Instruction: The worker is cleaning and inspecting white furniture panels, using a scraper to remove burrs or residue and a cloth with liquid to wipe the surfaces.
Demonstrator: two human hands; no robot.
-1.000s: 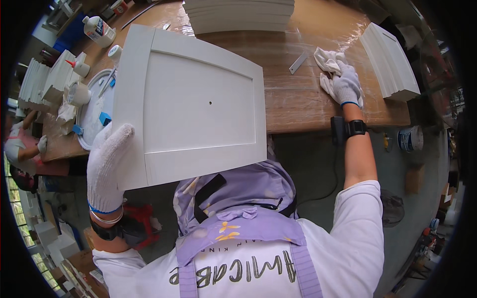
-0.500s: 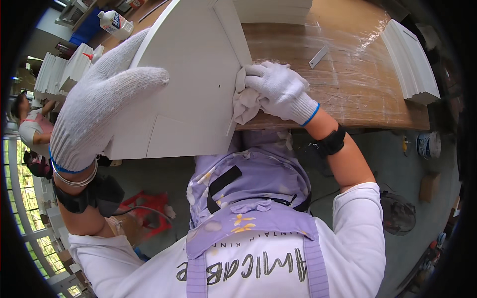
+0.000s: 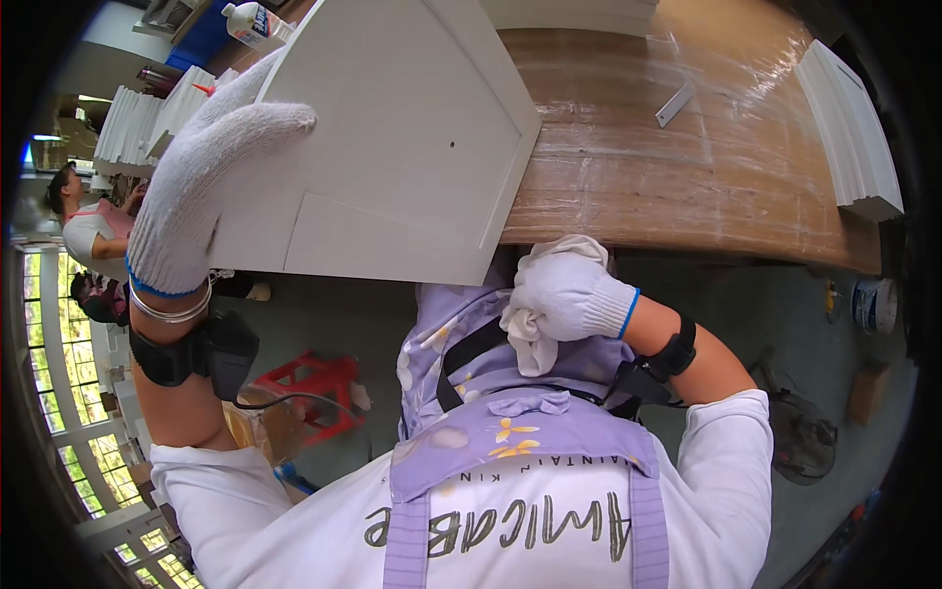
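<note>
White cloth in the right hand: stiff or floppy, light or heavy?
Probably floppy: the white cloth bunches in folds in the gloved right hand. Likely light, since it looks thin. Unlikely to roll, being loosely crumpled.

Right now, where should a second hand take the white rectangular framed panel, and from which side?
Likely the panel by its straight edge at the lower-right corner, coming from the right: that corner shows past the shiny brown tabletop with no hand on it, while the white-gloved left hand has the opposite side.

Gloved hands [image 3: 574, 296] with panel [image 3: 397, 147], cloth [image 3: 533, 348]
</note>
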